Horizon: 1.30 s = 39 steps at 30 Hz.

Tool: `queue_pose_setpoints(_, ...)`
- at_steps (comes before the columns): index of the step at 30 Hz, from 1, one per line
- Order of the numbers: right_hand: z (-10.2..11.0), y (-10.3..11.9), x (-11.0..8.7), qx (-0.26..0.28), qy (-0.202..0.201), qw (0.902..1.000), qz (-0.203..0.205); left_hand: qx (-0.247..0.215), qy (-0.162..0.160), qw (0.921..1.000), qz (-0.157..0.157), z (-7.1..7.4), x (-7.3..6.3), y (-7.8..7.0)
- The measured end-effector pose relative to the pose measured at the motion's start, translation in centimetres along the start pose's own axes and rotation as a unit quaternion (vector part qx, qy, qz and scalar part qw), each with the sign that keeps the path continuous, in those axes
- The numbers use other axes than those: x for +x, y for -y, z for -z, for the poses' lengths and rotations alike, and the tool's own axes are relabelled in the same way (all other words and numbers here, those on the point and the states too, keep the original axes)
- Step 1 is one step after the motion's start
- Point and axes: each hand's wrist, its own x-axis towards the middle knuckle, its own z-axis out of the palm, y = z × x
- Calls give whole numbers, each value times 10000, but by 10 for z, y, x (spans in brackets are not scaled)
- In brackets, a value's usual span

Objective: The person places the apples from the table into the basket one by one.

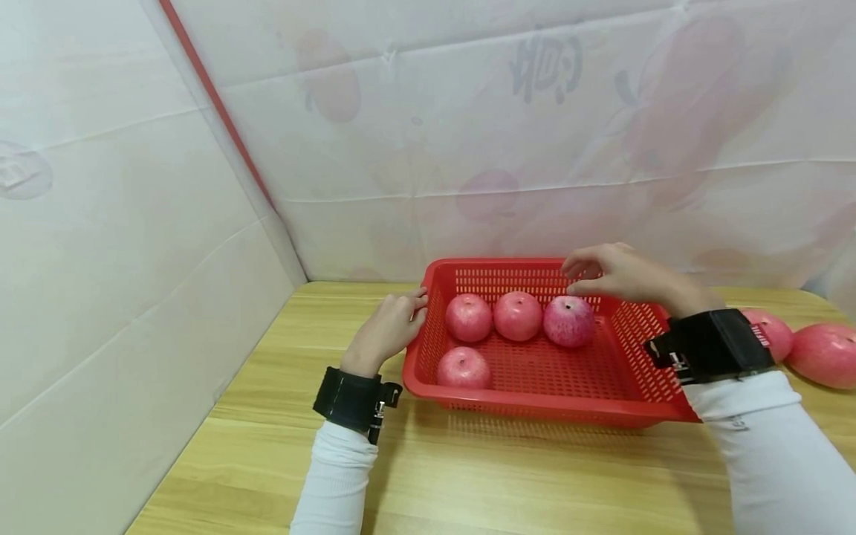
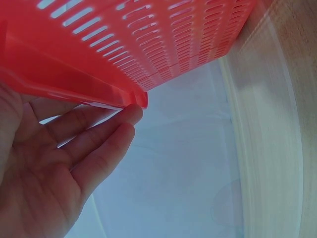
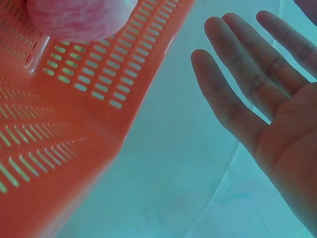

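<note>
A red plastic basket (image 1: 535, 409) with slotted walls stands on the table and holds several apples. Three sit in a row: a pink apple (image 1: 469, 317), another pink apple (image 1: 518, 316) and a darker streaked apple (image 1: 568, 321). A further apple (image 1: 464, 368) lies at the front left. My left hand (image 1: 389, 327) touches the basket's left rim, its fingers extended along the rim's underside in the left wrist view. Above the basket's back right part, near the streaked apple, my right hand (image 1: 618, 273) hovers with spread fingers and holds nothing.
To the right of the basket, an apple (image 1: 769, 333) partly hidden by the right wrist strap and a larger red fruit (image 1: 825, 354) lie on the wooden table (image 1: 267, 461). A pale printed sheet (image 1: 414, 148) hangs behind the table and along its left side.
</note>
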Motion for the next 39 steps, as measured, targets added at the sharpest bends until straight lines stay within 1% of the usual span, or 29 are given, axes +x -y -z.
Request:
queue_pose_setpoints(16, 4, -14, -10, -156, 39, 9998, -115, 2, -1, 10000, -23, 1, 0, 0)
queue_pose_setpoints(25, 9, -19, -15, -328, -53, 9992, -218, 4, 23, 10000, 23, 0, 1, 1)
queue_pose_setpoints(30, 10, -23, -18, -351, -51, 9992, -191, -20, 22, 10000, 25, 0, 0, 0)
queue_pose_setpoints(39, 14, -29, -22, -444, -39, 9986, -297, -6, 29, 10000, 26, 0, 1, -1)
